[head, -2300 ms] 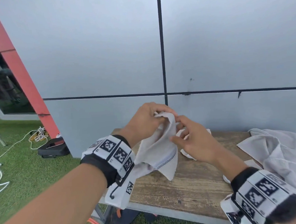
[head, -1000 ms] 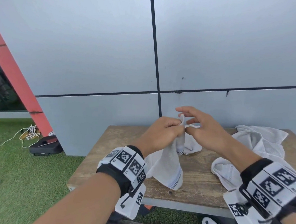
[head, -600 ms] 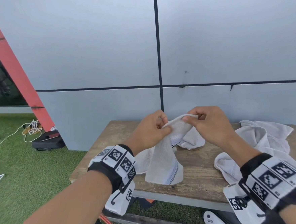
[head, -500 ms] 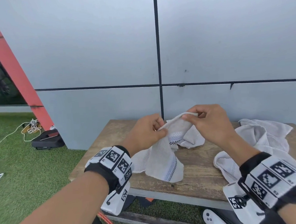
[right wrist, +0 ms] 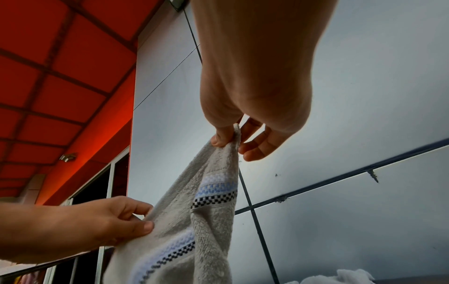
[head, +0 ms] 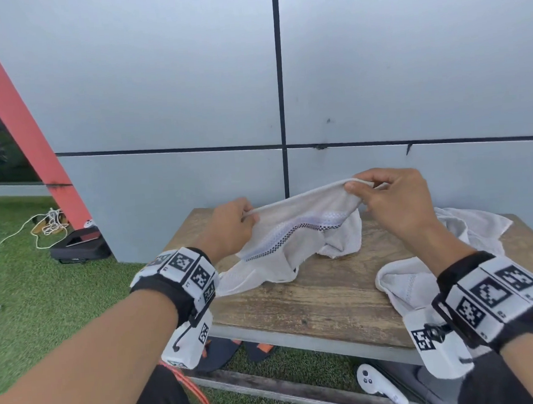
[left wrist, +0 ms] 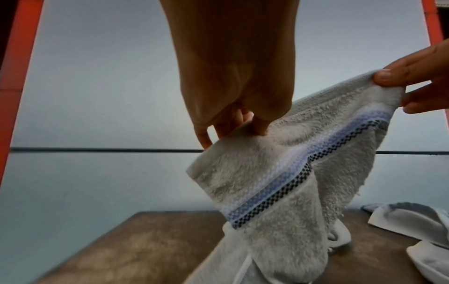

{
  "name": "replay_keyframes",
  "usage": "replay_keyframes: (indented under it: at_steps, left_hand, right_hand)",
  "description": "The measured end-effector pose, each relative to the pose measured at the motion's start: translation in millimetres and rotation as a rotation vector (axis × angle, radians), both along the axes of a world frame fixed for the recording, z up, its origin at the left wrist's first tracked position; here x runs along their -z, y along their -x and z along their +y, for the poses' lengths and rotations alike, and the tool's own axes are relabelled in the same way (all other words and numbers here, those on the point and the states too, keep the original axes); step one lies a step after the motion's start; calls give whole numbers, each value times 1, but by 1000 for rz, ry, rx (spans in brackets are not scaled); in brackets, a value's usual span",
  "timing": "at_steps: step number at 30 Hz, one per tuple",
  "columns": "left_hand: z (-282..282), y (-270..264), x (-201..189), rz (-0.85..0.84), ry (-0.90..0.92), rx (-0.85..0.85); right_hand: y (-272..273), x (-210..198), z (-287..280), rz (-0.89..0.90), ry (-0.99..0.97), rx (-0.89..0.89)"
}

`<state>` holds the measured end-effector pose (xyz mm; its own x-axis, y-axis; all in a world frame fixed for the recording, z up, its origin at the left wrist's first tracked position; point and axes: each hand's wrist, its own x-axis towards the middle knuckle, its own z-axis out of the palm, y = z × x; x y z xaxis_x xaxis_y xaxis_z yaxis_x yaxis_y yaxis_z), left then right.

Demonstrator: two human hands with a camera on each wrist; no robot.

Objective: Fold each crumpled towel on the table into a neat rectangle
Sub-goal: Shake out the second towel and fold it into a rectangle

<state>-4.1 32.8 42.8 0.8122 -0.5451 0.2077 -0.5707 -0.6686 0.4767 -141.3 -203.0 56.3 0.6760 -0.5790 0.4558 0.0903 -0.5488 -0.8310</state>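
Note:
A white towel with a blue and black checked stripe hangs between my two hands above the wooden table. My left hand pinches its top hem on the left; in the left wrist view the fingers curl into the cloth. My right hand pinches the same hem higher on the right, thumb and forefinger closed on the edge. The towel's lower part trails crumpled on the tabletop. A second white towel lies crumpled at the table's right.
A grey panelled wall rises directly behind the table. Artificial grass lies to the left, with a black case and white cables. Under the table sit a white controller and dark sandals.
My hands have drawn apart along the towel's hem, left hand leftward and right hand up to the right. The bunched edge is now stretched out and the stripe shows.

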Motion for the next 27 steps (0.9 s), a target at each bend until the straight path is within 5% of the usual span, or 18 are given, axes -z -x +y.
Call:
replay_keyframes:
  at_steps: [11,17,23,27]
  left_hand:
    - [35,-33,-92,-302,108,-142]
    - [55,-28,-89,-359,218,-211]
    - [67,-34,-11,54,121,-177]
    - [64,-36,47,327,-210,5]
  right_hand:
    - [-3,-51,-8,-179,100,82]
    - [1,-48,-4,-277,-45,46]
    - [-14,22,-15,297,-27,-173]
    - [-37,75,-16,639,28,-329]
